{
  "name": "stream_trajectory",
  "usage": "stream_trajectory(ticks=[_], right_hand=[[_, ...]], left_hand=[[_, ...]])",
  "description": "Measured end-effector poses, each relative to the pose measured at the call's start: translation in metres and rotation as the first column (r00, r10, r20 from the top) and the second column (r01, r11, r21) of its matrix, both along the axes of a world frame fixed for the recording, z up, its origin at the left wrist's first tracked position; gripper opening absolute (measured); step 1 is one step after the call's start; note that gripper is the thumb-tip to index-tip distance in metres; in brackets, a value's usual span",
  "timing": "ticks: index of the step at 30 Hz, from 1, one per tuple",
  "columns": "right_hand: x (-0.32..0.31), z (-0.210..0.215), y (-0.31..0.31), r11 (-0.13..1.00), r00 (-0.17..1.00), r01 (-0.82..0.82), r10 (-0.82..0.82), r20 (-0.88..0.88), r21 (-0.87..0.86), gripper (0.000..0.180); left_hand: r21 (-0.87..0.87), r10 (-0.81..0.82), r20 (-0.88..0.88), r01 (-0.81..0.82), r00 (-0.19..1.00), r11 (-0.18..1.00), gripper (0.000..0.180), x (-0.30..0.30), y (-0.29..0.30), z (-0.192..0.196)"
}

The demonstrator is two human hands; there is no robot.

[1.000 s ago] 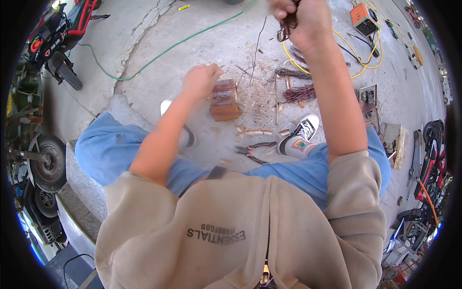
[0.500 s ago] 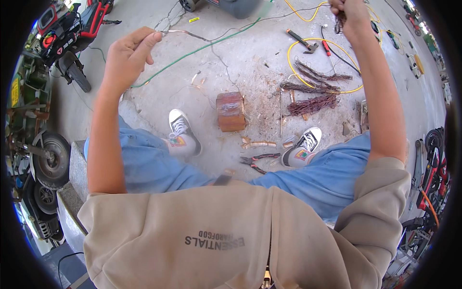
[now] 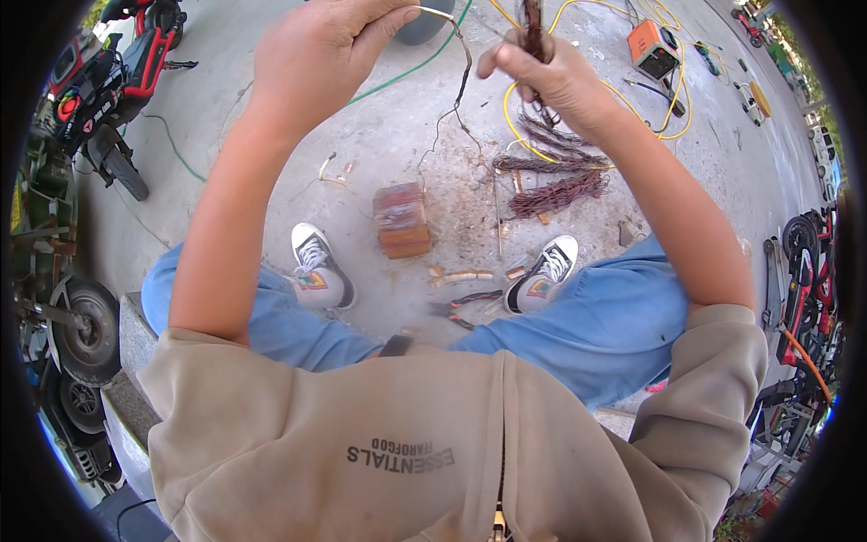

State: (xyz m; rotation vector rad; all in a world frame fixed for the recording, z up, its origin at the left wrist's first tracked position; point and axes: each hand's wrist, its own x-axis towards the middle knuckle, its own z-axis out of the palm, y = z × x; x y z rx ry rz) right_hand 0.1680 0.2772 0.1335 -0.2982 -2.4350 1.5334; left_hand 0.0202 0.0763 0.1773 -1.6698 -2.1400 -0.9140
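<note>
— What have you got in your left hand (image 3: 318, 56)?

— I pinch one end of a thin wire (image 3: 459, 86) in my grip; it hangs down in a loose bend.

— And your right hand (image 3: 546, 77)?

— It is closed around a dark tool (image 3: 533, 27), just beside that wire.

— What lies below on the concrete floor (image 3: 379, 135)?

— A brick (image 3: 403, 219) between my two sneakers, pliers (image 3: 465, 307) near the right sneaker (image 3: 542, 275), bundles of stripped wire (image 3: 555, 176), a yellow cable (image 3: 578, 99) and an orange box (image 3: 653, 50).
</note>
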Motion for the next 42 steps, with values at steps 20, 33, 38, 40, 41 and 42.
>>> stream_trajectory(ticks=[20,33,38,40,41,42], right_hand=[[0.003,-0.026,-0.038,0.819,0.849,-0.397,0.156,0.505,0.415,0.044],[-0.005,-0.046,-0.007,0.454,0.894,-0.17,0.444,-0.057,0.875,0.022],[0.005,-0.044,-0.022,0.833,0.923,-0.293,0.118,0.365,0.469,0.027],[0.008,-0.052,-0.013,0.89,0.912,-0.246,0.078,0.402,0.383,0.027],[0.009,-0.052,-0.007,0.893,0.885,-0.27,0.083,0.457,0.361,0.028],[0.01,-0.051,0.001,0.895,0.855,-0.293,0.088,0.51,0.337,0.029]], left_hand=[[-0.68,-0.226,0.183,0.289,0.957,0.674,0.059,0.01,-0.007,-0.051],[-0.407,-0.05,0.465,0.264,0.884,0.875,0.042,0.019,-0.009,-0.101],[-0.361,-0.089,0.182,0.151,0.979,0.92,0.044,0.005,0.012,-0.119],[-0.374,-0.072,0.307,0.19,0.949,0.908,0.047,0.008,0.024,-0.134],[-0.296,-0.075,0.449,0.227,0.89,0.928,0.048,0.013,0.026,-0.147],[-0.254,-0.105,0.544,0.283,0.832,0.925,0.051,0.018,0.031,-0.163]])
